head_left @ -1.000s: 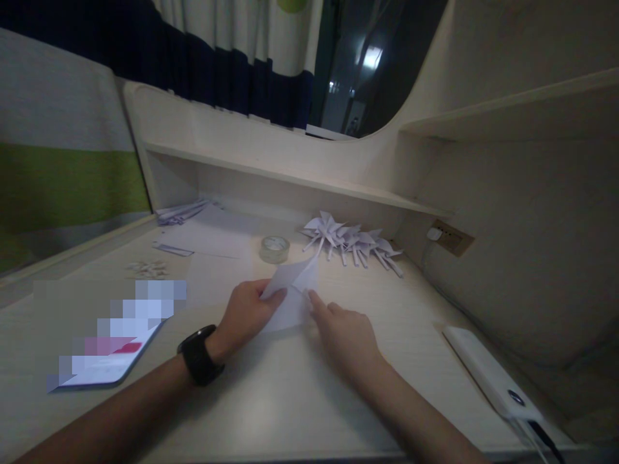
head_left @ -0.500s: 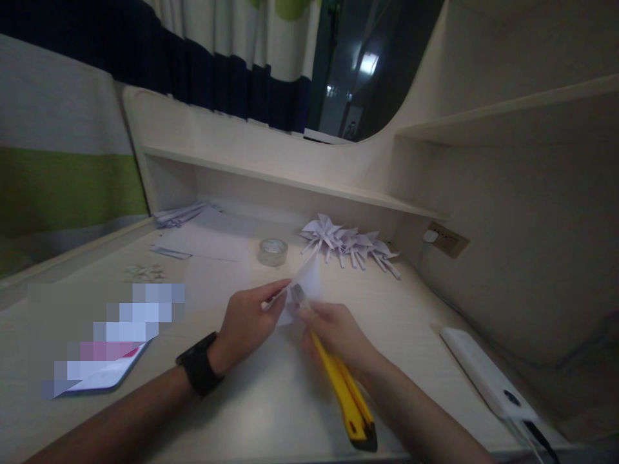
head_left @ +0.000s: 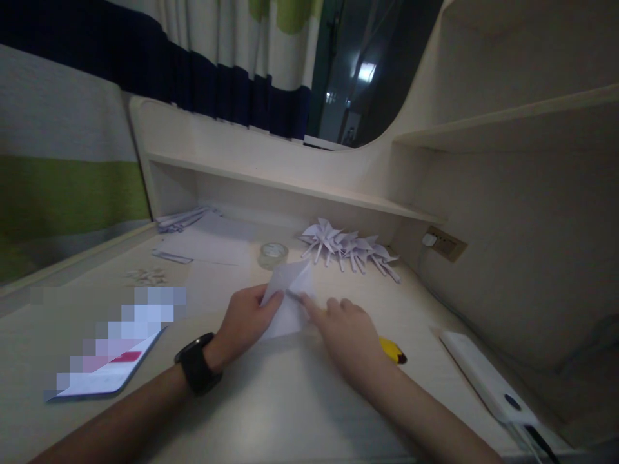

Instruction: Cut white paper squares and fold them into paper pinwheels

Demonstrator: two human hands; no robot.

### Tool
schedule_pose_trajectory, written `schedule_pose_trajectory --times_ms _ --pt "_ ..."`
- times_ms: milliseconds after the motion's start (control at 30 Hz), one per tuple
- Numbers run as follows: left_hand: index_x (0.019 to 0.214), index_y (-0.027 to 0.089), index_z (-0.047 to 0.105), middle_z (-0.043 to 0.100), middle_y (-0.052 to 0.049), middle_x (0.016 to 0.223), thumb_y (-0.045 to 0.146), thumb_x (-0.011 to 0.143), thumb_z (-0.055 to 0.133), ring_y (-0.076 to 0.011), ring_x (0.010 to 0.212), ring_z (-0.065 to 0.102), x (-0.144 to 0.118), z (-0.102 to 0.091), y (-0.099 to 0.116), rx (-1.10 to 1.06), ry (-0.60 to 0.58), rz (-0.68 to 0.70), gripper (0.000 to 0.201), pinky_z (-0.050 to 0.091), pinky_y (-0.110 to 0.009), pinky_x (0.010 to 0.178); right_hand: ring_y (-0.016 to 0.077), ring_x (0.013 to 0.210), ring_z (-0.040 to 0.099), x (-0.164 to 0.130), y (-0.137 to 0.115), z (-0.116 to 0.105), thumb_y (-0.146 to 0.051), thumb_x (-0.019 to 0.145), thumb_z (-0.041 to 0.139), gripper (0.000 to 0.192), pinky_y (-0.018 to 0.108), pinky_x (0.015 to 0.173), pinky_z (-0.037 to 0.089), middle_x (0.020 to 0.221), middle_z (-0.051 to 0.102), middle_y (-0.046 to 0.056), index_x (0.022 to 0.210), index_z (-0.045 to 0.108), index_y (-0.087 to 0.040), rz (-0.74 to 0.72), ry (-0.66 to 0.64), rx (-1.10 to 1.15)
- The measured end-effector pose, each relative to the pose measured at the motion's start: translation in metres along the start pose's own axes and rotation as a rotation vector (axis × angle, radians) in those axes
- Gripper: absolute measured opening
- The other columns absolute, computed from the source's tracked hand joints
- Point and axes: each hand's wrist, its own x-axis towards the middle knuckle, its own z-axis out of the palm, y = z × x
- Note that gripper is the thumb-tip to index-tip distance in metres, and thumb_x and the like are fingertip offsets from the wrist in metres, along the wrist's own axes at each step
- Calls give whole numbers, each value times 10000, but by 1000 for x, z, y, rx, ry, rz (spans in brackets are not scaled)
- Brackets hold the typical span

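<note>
Pale wood-grain desk [head_left: 271, 412]; thin creased white paper [head_left: 290, 298] under both hands' fingers [head_left: 273, 299].

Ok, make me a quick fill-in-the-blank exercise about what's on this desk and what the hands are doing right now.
1. The left hand and right hand both press on a folded sheet of ____.
2. The black watch sits on the ____ wrist.
3. Beyond the paper stands a clear roll of ____.
4. The knife handle showing by the right hand is ____.

Missing words: paper; left; tape; yellow

Tape roll [head_left: 273, 254] lies behind paper [head_left: 289, 298], pinwheels [head_left: 351, 248] right.
</note>
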Motion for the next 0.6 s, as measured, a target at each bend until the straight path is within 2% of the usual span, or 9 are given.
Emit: schedule_pose_trajectory --times_ms 167,300,367,433,533,600 --pt "781 172 722 710 -29 706 355 837 471 -221 668 639 1 -1 -1 -50 -63 32 315 402 -275 579 263 838 543 1 10 -4 -208 914 440 481 408 702 418 886 589 113 1359 370 -375 -15 94 -91" --pt "760 169 711 699 -22 680 382 845 463 -214 640 628 -1 -1 2 -37 -31 25 338 389 -265 549 236 811 580 3 16 -2 -196 930 400 487 358 688 424 879 624 108 1397 324 -311 -4 32 24" --pt "741 175 702 691 -12 660 397 855 447 -204 621 618 -3 0 3 -16 -14 43 357 387 -258 546 213 775 604 6 18 0 -222 940 385 465 318 667 432 864 650 103 1400 322 -243 -1 -30 219" --pt "749 186 701 694 -5 675 396 861 441 -196 629 618 -4 1 3 -9 4 83 352 400 -254 574 182 737 617 8 19 0 -248 949 361 386 281 649 440 848 667 83 1328 415 -195 -32 -94 515" --pt "763 193 704 699 -7 695 404 858 445 -195 634 620 -3 1 1 -2 29 90 347 413 -253 598 133 625 596 11 21 -1 -310 965 304 317 238 588 445 752 648 31 1046 571 -160 -47 -216 1012" --pt "771 183 704 695 -14 685 424 854 446 -201 629 619 -1 0 0 -8 42 47 363 414 -260 583 116 553 563 11 24 0 -377 959 311 350 225 532 435 688 605 8 899 573 -152 -9 -275 1263"
